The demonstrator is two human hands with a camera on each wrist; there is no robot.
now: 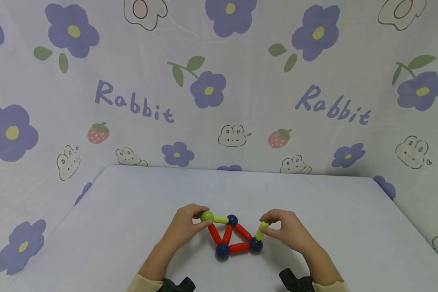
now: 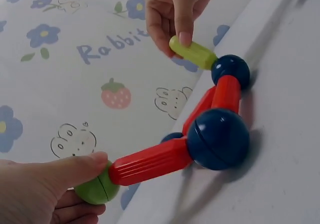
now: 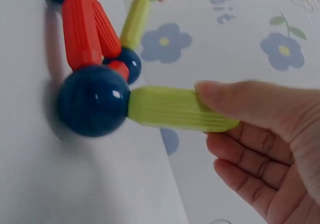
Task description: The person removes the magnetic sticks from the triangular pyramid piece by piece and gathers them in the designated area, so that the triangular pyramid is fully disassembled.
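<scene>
A small frame of rods and balls stands on the table, with three dark blue balls joined by red rods (image 1: pixel 239 247). My left hand (image 1: pixel 185 222) pinches a green ball (image 1: pixel 206 216) at the frame's raised left corner. From that ball a red rod (image 2: pixel 152 160) runs to the front blue ball (image 2: pixel 219 139), and a yellow-green rod (image 1: pixel 220 219) to the back blue ball (image 1: pixel 232 220). My right hand (image 1: pixel 285 229) pinches the free end of another yellow-green rod (image 3: pixel 175 108). Its other end meets the right blue ball (image 3: pixel 94 101), tilting upward from it.
The white table (image 1: pixel 131 202) extends around the frame to its far edge. Behind it hangs a cloth (image 1: pixel 248 81) printed with flowers, rabbits and strawberries. Dark wrist devices (image 1: pixel 179 285) sit by both forearms.
</scene>
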